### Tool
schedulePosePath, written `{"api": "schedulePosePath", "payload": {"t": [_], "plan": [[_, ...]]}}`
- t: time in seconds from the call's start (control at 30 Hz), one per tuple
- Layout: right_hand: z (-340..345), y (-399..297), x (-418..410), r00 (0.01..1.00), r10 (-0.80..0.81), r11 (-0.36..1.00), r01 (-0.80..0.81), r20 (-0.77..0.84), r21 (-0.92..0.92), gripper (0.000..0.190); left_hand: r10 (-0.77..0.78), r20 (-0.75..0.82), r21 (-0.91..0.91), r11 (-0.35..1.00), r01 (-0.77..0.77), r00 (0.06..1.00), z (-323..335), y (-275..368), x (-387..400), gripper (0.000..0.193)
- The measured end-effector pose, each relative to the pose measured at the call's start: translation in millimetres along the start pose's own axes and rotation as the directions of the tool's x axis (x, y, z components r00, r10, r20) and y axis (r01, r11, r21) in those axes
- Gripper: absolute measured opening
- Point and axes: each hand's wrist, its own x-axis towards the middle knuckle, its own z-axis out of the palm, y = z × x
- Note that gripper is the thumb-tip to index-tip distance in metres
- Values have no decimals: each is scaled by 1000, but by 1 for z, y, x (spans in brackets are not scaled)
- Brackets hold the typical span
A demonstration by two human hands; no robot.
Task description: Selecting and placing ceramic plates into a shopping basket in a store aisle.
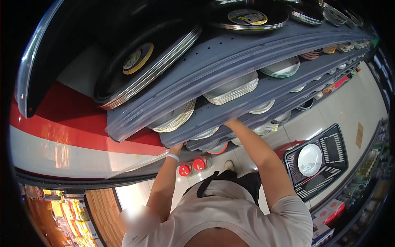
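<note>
My left hand [176, 149] is at the near end of a grey metal shelf [197, 122], a pale bangle [172, 156] on its wrist. Most of its fingers are hidden by the shelf edge. Further right, my right hand [230, 122] reaches in under the same shelf's front edge, which covers the fingers. Whether either hand holds anything cannot be seen. Between the hands, a white plate [207, 134] shows on the tier below. On the tier above lie a stack of round plates [177, 115] and a stack of rectangular dishes [233, 89].
Large dark pans or lids [139, 64] fill the top shelf, behind a clear plastic front strip [185, 88]. Two red-lidded jars [200, 163] stand on the floor near my feet. To the right, a black shopping basket [331, 182] holds a white plate [310, 160]. Another shelf [355, 197] runs behind it.
</note>
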Motion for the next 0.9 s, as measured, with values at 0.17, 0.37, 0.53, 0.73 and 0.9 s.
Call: {"api": "schedulePosePath", "payload": {"t": [0.17,0.37,0.53,0.73,0.9], "plan": [[6,-7,-5,1000,15,1000,-15,-21,-16,47,121,30,-63,991,-119,992,-8,-10,5,9],[3,-9,-9,996,48,998,-52,-74,-45,47,110,19,-68,992,-109,994,-3,-15,10,11],[-7,-14,-6,991,52,995,-62,-124,-77,46,113,-9,-88,990,-113,994,1,-19,11,13],[-25,-13,-14,984,64,986,-88,-164,-144,46,101,-17,-138,985,-102,995,6,-21,14,16],[-61,-41,-71,946,317,916,-324,69,235,36,58,12,-167,984,-55,998,2,-23,11,19]]}}
